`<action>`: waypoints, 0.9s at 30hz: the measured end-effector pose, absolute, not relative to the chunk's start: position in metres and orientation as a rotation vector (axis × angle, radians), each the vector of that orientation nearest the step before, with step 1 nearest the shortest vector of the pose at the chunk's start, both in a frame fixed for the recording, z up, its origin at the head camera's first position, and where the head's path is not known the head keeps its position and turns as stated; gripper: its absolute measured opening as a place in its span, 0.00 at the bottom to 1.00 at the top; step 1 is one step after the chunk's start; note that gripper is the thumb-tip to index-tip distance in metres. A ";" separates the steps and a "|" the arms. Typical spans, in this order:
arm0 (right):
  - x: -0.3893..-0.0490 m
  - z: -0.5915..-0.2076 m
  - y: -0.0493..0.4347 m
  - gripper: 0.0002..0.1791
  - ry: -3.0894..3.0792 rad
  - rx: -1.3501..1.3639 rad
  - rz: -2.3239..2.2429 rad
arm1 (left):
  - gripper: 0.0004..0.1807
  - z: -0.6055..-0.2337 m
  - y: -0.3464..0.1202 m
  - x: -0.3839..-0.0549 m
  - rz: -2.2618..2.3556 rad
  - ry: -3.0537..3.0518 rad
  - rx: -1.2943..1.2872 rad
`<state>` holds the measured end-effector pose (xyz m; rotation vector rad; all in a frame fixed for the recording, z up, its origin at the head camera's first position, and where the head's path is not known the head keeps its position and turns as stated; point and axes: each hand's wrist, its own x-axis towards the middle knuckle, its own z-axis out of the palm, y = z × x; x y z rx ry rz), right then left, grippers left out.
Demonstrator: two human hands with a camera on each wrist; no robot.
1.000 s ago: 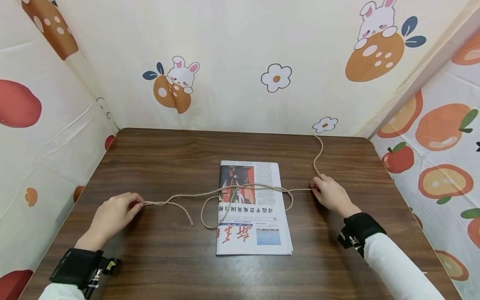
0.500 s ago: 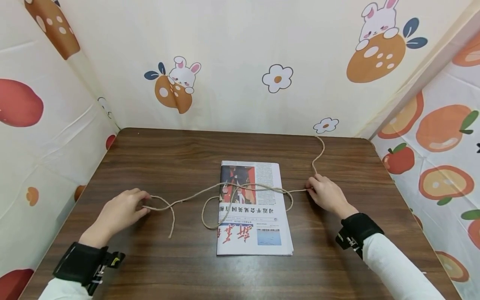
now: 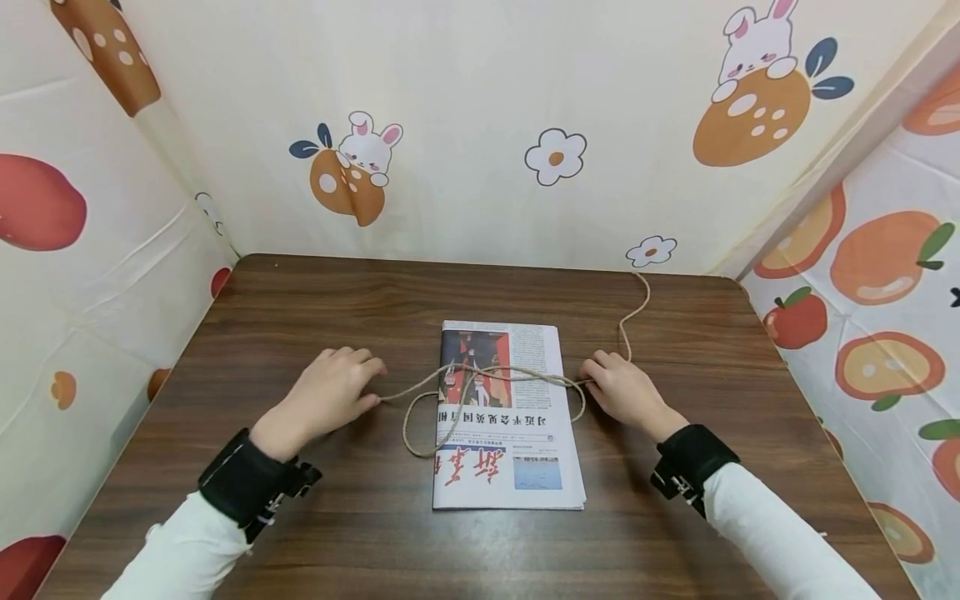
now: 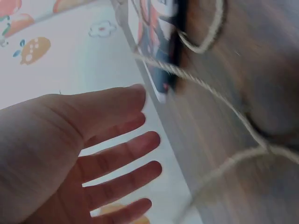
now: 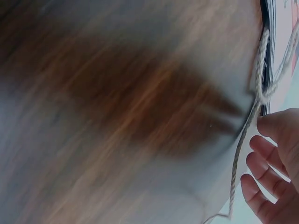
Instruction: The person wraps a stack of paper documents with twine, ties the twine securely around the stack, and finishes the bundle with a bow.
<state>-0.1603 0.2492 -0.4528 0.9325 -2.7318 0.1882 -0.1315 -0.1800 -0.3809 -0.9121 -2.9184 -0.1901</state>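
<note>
A folded newspaper [image 3: 551,492] lies on the table with a beige rope [image 3: 422,455] crossed over its upper part and looping out past both sides. My left hand [image 3: 322,396] is left of the paper, thumb and fingers apart; the left wrist view shows the rope [image 4: 201,82] running past the fingertips, with nothing between them. Close to the paper's right edge is my right hand [image 3: 626,392]. Its fingers are loosely bent and hold nothing in the right wrist view, where the rope [image 5: 236,163] passes just beyond the fingertips.
The brown wooden table [image 3: 360,533] ends at a patterned wall covering [image 3: 465,167], with printed sheets on both sides. One rope end runs from near the right hand to the table's back edge. Black camera straps [image 3: 247,479] circle both wrists.
The left hand has let go of the rope and moved right, toward the newspaper. My right hand has also released the rope and shifted left, nearer the paper. The newspaper stays put.
</note>
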 end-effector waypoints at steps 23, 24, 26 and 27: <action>-0.162 -0.459 0.235 0.04 -2.762 0.996 0.175 | 0.05 -0.412 -0.125 -0.160 -0.416 -2.938 -0.694; -0.163 -0.458 0.235 0.04 -2.766 0.996 0.162 | 0.04 -0.412 -0.126 -0.158 -0.421 -2.934 -0.694; -0.164 -0.458 0.235 0.05 -2.757 0.995 0.153 | 0.04 -0.412 -0.130 -0.155 -0.420 -2.926 -0.686; -0.165 -0.457 0.235 0.05 -2.748 0.994 0.154 | 0.04 -0.412 -0.132 -0.154 -0.418 -2.920 -0.684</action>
